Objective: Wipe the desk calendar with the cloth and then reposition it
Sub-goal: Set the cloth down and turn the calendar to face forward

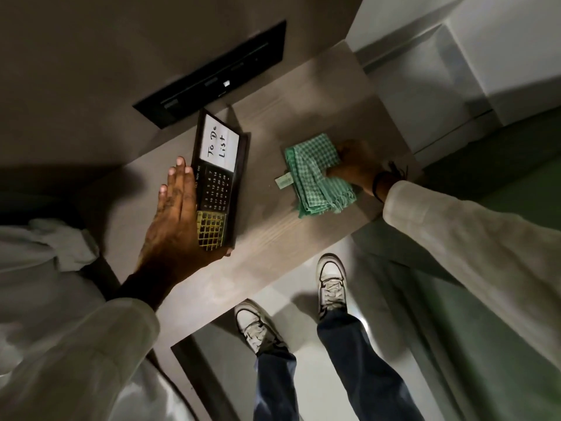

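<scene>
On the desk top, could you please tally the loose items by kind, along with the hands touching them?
Desk calendar: 1
Green checked cloth: 1
Small paper tag beside the cloth: 1
Hands: 2, left hand on the calendar, right hand on the cloth
Total: 5

I'm in a baggy cream long-sleeve top [455,238], dark blue jeans [343,344], white sneakers [331,281], black wristband [378,185] on right wrist.
</scene>
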A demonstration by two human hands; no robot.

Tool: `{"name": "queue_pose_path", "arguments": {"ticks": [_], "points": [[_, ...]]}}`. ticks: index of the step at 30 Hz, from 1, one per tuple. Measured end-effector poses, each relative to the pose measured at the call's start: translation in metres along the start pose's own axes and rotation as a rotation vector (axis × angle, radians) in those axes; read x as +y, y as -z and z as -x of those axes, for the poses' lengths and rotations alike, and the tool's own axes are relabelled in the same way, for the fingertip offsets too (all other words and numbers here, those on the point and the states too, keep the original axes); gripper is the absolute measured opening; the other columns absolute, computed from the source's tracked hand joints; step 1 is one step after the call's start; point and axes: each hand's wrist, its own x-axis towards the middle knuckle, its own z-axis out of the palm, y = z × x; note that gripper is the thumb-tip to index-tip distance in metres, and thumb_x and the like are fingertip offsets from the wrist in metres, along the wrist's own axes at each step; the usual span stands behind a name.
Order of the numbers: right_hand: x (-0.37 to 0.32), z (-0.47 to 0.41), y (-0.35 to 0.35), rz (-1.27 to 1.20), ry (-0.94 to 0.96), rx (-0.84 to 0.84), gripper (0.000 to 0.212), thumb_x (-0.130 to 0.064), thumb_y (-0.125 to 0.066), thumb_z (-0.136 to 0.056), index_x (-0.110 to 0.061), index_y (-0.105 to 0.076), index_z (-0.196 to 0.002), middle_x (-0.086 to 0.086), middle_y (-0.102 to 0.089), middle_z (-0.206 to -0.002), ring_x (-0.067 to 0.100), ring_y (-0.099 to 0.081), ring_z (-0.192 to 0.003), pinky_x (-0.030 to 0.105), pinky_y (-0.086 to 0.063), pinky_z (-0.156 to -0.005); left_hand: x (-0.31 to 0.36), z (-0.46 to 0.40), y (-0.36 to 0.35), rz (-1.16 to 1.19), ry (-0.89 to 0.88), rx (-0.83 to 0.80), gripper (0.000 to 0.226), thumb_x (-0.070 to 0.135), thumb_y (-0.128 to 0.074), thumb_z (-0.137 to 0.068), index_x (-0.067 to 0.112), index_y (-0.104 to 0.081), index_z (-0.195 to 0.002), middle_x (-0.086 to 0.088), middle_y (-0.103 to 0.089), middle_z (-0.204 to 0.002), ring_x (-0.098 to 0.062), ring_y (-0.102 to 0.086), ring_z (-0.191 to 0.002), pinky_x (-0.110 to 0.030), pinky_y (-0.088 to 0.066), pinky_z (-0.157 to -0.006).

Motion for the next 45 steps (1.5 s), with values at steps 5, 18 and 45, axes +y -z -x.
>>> {"name": "queue_pose_path", "arguments": {"ticks": [5, 18, 45], "points": [[0.010, 0.002, -0.004, 0.193, 0.048, 0.292, 0.035, -0.020, -0.078, -0.071, -0.008, -0.067, -0.102, 0.014, -0.076, -0.098, 0.033, -0.072, -0.092, 0.028, -0.049, -0.069, -0.001, -0.002, 0.005, -0.055, -0.028, -0.026, 0.161, 0.063, -0.094, -0.055, -0.001, 0.006, -0.164, -0.020, 0.011, -0.174, -0.036, 0.007, -0.162, -0.056, -0.009, -0.131], [-0.184, 0.013, -0.083, 0.034, 0.283, -0.127, 0.039, -0.043, -0.057, -0.097, -0.012, -0.069, -0.117, 0.007, -0.070, -0.128, 0.029, -0.062, -0.126, 0.042, -0.047, -0.110, 0.028, 0.040, 0.015, 0.906, 0.776, 0.203, 0.111, 0.067, -0.059, -0.092, 0.015, 0.004, -0.168, -0.009, 0.002, -0.177, -0.027, 0.005, -0.163, -0.046, -0.003, -0.132], [-0.113, 0.056, -0.094, -0.281, -0.024, -0.115, 0.068, -0.063, -0.037, -0.097, -0.008, -0.067, -0.124, 0.016, -0.074, -0.119, 0.032, -0.071, -0.108, 0.050, -0.054, -0.103, -0.012, 0.010, 0.066, 1.754, 1.155, 0.330, 0.083, 0.069, -0.032, -0.104, 0.010, -0.031, -0.162, -0.007, -0.069, -0.130, -0.015, -0.077, -0.072, -0.031, -0.062, -0.052]]}}
